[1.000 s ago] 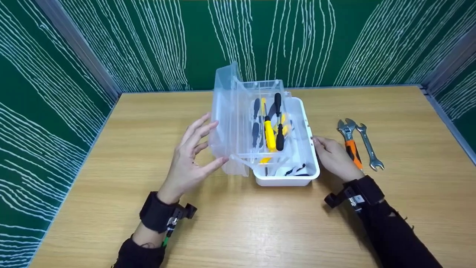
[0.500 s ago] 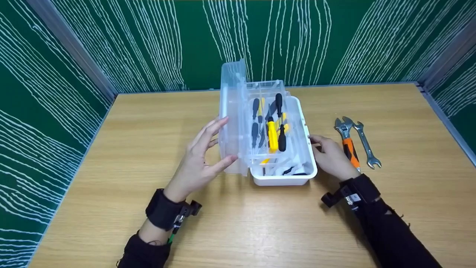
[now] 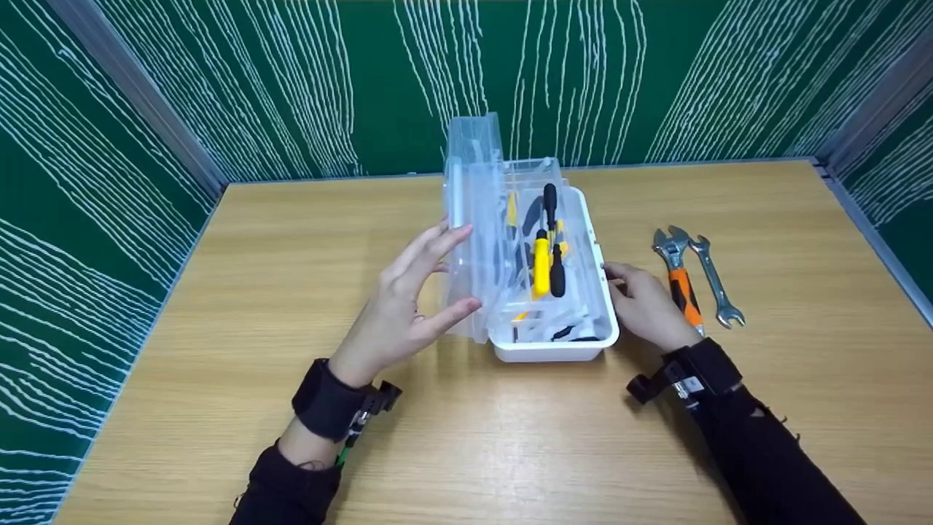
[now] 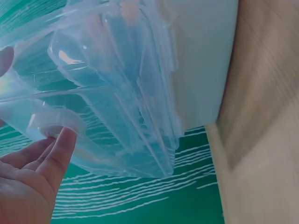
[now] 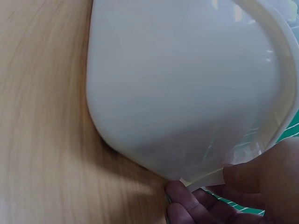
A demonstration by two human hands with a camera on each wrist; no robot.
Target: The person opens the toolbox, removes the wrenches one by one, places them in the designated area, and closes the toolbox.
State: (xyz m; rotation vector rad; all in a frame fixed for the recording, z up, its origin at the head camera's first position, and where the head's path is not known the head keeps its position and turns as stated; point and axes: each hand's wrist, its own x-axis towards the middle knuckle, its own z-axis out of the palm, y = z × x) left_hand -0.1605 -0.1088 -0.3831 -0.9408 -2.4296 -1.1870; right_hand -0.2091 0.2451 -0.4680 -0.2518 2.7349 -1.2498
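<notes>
A white plastic toolbox [image 3: 550,353] stands on the table, its clear lid [image 3: 470,189] raised upright along the left side. A yellow-handled screwdriver [image 3: 541,266] and black-handled screwdrivers [image 3: 557,273] lie in the clear upper tray, with more tools below it. My left hand [image 3: 401,306] rests its spread, fairly straight fingers and thumb against the lid's outer face; fingertips [image 4: 65,140] touch it in the left wrist view. At the toolbox's right side, my right hand [image 3: 651,308] pinches a small white tab [image 5: 208,180] on its wall between thumb and fingers.
Right of the toolbox lie an orange-handled adjustable wrench [image 3: 678,277] and an open-end wrench [image 3: 716,281], close to my right hand. Green panels with white lines [image 3: 408,87] border the wooden table [image 3: 510,445] at the back and sides.
The lid has swung rightward, from leaning left to nearly upright, with my left hand following against it. My right hand stays at the toolbox's side.
</notes>
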